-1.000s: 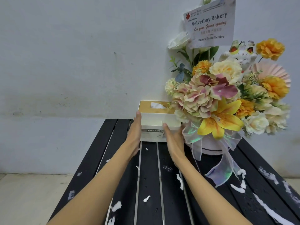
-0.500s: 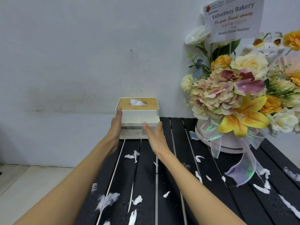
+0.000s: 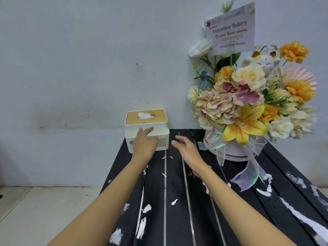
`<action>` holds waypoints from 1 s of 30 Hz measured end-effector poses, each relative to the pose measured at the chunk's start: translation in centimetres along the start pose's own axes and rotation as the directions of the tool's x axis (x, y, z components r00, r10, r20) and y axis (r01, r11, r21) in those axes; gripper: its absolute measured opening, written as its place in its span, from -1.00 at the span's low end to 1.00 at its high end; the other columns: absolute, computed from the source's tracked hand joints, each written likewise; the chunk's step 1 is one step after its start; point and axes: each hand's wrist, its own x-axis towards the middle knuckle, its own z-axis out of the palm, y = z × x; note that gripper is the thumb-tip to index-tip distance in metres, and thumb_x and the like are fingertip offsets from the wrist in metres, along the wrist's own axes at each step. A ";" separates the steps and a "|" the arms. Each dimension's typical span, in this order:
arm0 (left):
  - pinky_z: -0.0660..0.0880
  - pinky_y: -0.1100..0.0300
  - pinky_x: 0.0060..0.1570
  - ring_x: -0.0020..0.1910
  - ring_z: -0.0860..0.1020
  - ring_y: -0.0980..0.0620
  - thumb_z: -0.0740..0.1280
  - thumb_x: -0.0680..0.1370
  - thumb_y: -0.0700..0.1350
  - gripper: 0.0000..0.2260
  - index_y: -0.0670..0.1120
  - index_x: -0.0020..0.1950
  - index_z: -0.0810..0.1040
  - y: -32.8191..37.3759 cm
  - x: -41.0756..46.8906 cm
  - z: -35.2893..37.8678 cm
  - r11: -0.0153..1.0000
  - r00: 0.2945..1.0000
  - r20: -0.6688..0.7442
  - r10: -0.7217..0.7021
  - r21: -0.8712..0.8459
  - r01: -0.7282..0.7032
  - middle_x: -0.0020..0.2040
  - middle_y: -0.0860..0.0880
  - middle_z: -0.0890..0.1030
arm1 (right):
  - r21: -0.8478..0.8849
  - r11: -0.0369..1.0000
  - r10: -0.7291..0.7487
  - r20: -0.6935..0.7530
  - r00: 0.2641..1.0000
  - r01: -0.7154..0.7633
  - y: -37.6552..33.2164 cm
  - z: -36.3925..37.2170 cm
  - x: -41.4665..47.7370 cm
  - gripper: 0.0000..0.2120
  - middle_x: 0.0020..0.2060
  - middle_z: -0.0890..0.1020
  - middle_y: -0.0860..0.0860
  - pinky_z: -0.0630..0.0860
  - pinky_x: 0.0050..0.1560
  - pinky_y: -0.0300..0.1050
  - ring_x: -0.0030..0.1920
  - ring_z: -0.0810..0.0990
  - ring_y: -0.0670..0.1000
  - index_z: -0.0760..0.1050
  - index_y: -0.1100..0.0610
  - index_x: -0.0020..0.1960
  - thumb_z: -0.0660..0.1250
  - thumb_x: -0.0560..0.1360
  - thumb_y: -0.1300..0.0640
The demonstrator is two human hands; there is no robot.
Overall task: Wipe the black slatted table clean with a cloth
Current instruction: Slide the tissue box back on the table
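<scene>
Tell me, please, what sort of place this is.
Probably a corner of a newly opened bakery: the card in the flower bouquet reads "Velvetboy Bakery, on your Grand opening", and a tissue box stands on the black slatted table.

The desk (image 3: 177, 228) is black, with long slats running toward the wall and thin bright gaps between them. It is dirty. Small white flecks (image 3: 164, 174) lie just short of the left fingers (image 3: 148, 130) and right fingers (image 3: 177, 139). Larger white shreds (image 3: 142, 226) lie well nearer, and a long white streak (image 3: 301, 215) lies far to their right.
</scene>
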 end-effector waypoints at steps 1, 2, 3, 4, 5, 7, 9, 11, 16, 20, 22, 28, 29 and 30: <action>0.36 0.18 0.21 0.34 0.37 -0.07 0.19 0.56 -0.23 -0.66 -0.03 0.32 0.45 0.5 -0.5 0.5 1.000 1.000 -0.001 0.011 -0.027 -0.011 0.42 -0.07 0.36 | -0.018 1.000 -0.003 0.019 1.000 0.004 -0.2 -0.9 -0.4 -0.67 0.30 0.46 0.02 0.29 0.28 -0.14 0.36 0.38 0.01 0.41 0.04 0.31 0.25 0.55 0.04; 0.41 0.27 0.08 0.23 0.47 -0.03 0.20 0.55 -0.24 -0.70 -0.06 0.25 0.51 1.2 -0.9 1.1 0.998 1.000 0.018 0.017 -0.068 -0.016 0.30 -0.07 0.49 | -0.035 0.999 -0.003 0.050 0.999 0.005 -0.6 -2.2 -1.1 -0.75 0.22 0.52 0.00 0.34 0.24 -0.14 0.30 0.45 0.00 0.47 0.03 0.23 0.24 0.56 0.07; 0.43 0.38 -0.08 0.10 0.56 0.01 0.21 0.55 -0.25 -0.75 -0.09 0.19 0.55 1.9 -1.2 1.6 0.993 0.998 0.061 0.009 -0.118 -0.002 0.17 -0.07 0.59 | -0.045 0.999 0.009 0.102 0.995 -0.005 -0.9 -3.6 -2.0 -0.81 0.16 0.57 -0.03 0.39 0.20 -0.12 0.24 0.51 -0.02 0.49 0.01 0.16 0.23 0.57 0.07; 0.41 0.46 -0.22 -0.02 0.60 0.04 0.21 0.55 -0.26 -0.77 -0.13 0.16 0.56 2.6 -1.8 2.2 0.985 0.992 0.122 -0.005 -0.172 0.026 0.05 -0.08 0.64 | -0.049 0.998 0.042 0.173 0.984 -0.034 -1.2 -5.2 -2.9 -0.83 0.12 0.60 -0.03 0.42 0.17 -0.11 0.18 0.55 -0.03 0.51 0.01 0.13 0.22 0.57 0.06; 0.40 0.49 -0.30 -0.09 0.62 0.05 0.21 0.56 -0.26 -0.78 -0.15 0.15 0.55 3.1 -2.3 2.8 0.977 0.982 0.190 -0.006 -0.210 0.047 -0.02 -0.08 0.66 | -0.054 0.996 0.087 0.256 0.963 -0.076 -1.5 -7.2 -3.8 -0.82 0.11 0.62 -0.02 0.45 0.16 -0.10 0.14 0.59 -0.04 0.51 0.01 0.13 0.21 0.58 0.04; 0.43 0.47 -0.22 -0.01 0.60 0.05 0.17 0.60 -0.20 -0.76 -0.14 0.21 0.52 3.9 -3.3 4.1 0.974 0.955 0.296 0.015 -0.222 0.054 0.03 -0.09 0.65 | -0.052 0.986 0.168 0.400 0.901 -0.161 -1.5 -11.4 -5.5 -0.75 0.12 0.64 0.01 0.51 0.14 -0.11 0.12 0.62 -0.02 0.50 0.06 0.19 0.19 0.58 0.02; 0.43 0.26 0.11 0.21 0.49 0.01 0.10 0.63 -0.09 -0.70 -0.08 0.33 0.44 4.4 -3.7 5.8 0.967 0.915 0.404 0.000 -0.235 0.104 0.22 -0.06 0.55 | 0.021 0.981 0.171 0.386 0.907 -0.194 -0.9 -15.6 -7.0 -0.77 0.12 0.64 0.08 0.53 0.11 -0.09 0.12 0.62 0.04 0.53 0.15 0.16 0.17 0.60 0.12; 0.32 0.05 0.30 0.34 0.37 -0.04 0.06 0.64 -0.03 -0.65 -0.05 0.40 0.35 5.0 -3.9 7.8 0.934 0.873 0.486 -0.043 -0.292 0.208 0.37 -0.05 0.40 | 0.182 0.967 0.152 0.137 0.979 -0.176 0.1 -18.7 -7.8 -0.76 0.02 0.66 0.19 0.55 0.07 -0.05 0.12 0.62 0.14 0.55 0.27 -0.03 0.10 0.59 0.30; 0.10 -0.01 0.40 0.33 0.29 0.09 -0.01 0.61 0.19 -0.53 0.02 0.45 0.22 6.2 -4.3 12.4 0.804 0.807 0.591 0.002 -0.480 0.350 0.29 0.10 0.37 | 0.375 0.922 0.265 -0.442 0.857 -0.092 3.5 -22.6 -5.2 -0.83 0.19 0.55 0.18 0.49 0.13 0.01 0.14 0.52 0.10 0.46 0.20 0.04 0.10 0.58 0.24; 0.06 -0.03 0.42 0.42 0.25 0.01 -0.01 0.48 0.36 -0.32 0.01 0.50 0.15 6.8 -4.0 14.5 0.755 0.797 0.602 0.041 -0.541 0.370 0.43 0.00 0.33 | 0.391 0.916 0.245 -0.358 0.901 -0.093 3.1 -22.0 -2.6 -0.62 0.41 0.33 0.01 0.26 0.33 0.02 0.40 0.29 0.05 0.26 0.07 0.42 0.02 0.63 0.02; 0.08 -0.06 0.43 0.43 0.22 -0.03 0.06 0.36 0.42 -0.19 0.01 0.51 0.12 6.8 -3.8 14.7 0.747 0.807 0.589 0.033 -0.551 0.372 0.46 -0.04 0.28 | 0.387 0.920 0.213 -0.346 0.914 -0.068 2.9 -20.6 -1.7 -0.63 0.34 0.42 0.05 0.33 0.26 -0.03 0.30 0.41 0.05 0.31 0.09 0.38 -0.01 0.64 0.02; 0.21 0.04 0.25 0.39 0.26 -0.01 -0.03 0.52 0.33 -0.40 0.08 0.48 0.17 5.6 -3.0 12.9 0.718 0.839 0.541 0.063 -0.608 0.339 0.39 0.02 0.34 | 0.502 0.861 0.219 -0.235 0.947 -0.074 2.5 -16.8 -0.6 -0.69 0.05 0.51 0.03 0.49 0.08 -0.04 0.01 0.49 -0.01 0.36 0.12 0.30 -0.03 0.65 0.10; 0.23 0.06 0.21 0.34 0.32 0.01 -0.04 0.53 0.33 -0.42 0.07 0.46 0.23 5.3 -2.7 12.4 0.714 0.844 0.533 0.068 -0.616 0.332 0.33 0.02 0.41 | 0.504 0.859 0.217 -0.203 0.955 -0.088 2.4 -16.1 -0.6 -0.74 -0.05 0.51 0.01 0.51 -0.07 -0.12 -0.09 0.49 -0.04 0.37 0.10 0.22 -0.02 0.65 0.12; 0.24 0.06 0.23 0.31 0.35 0.02 -0.05 0.53 0.33 -0.43 0.07 0.44 0.28 4.9 -2.3 11.7 0.707 0.848 0.525 0.072 -0.626 0.328 0.30 0.02 0.45 | 0.501 0.859 0.221 -0.173 0.960 -0.107 2.3 -15.2 -0.5 -0.77 -0.13 0.49 0.00 0.47 -0.21 -0.19 -0.19 0.46 -0.07 0.38 0.10 0.13 -0.02 0.64 0.14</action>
